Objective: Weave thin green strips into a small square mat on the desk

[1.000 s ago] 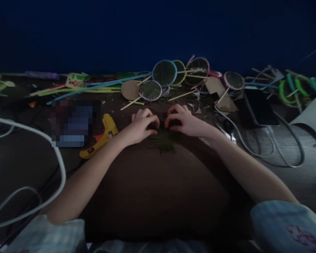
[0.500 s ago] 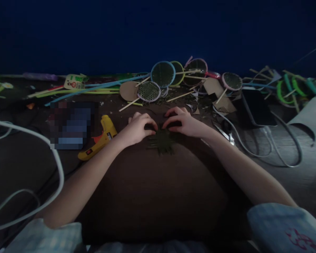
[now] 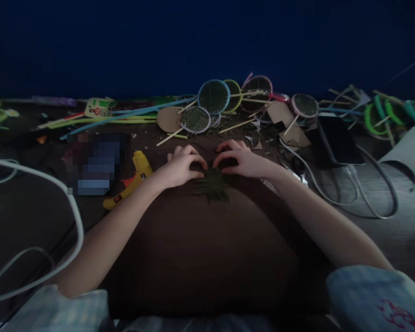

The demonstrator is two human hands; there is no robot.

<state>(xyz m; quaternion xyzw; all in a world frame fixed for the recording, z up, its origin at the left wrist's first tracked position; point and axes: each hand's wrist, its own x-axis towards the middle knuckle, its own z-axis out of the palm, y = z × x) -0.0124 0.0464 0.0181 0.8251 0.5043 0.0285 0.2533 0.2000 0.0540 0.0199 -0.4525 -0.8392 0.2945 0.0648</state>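
Green strips [image 3: 212, 188] are flanked by left hand [image 3: 181, 169] and right hand [image 3: 246, 163], likely for steadying; fingers [image 3: 224, 155] curled narrow, grip unclear.

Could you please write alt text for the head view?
A left hand and right hand curl at the far edge of green strips on a dark table. A yellow glue gun lies by the left forearm; mesh-filled hoops lie beyond.

The green strips [image 3: 213, 188] look matt, the yellow glue gun [image 3: 141, 166] plastic, the sleeves [image 3: 370, 290] cloth.
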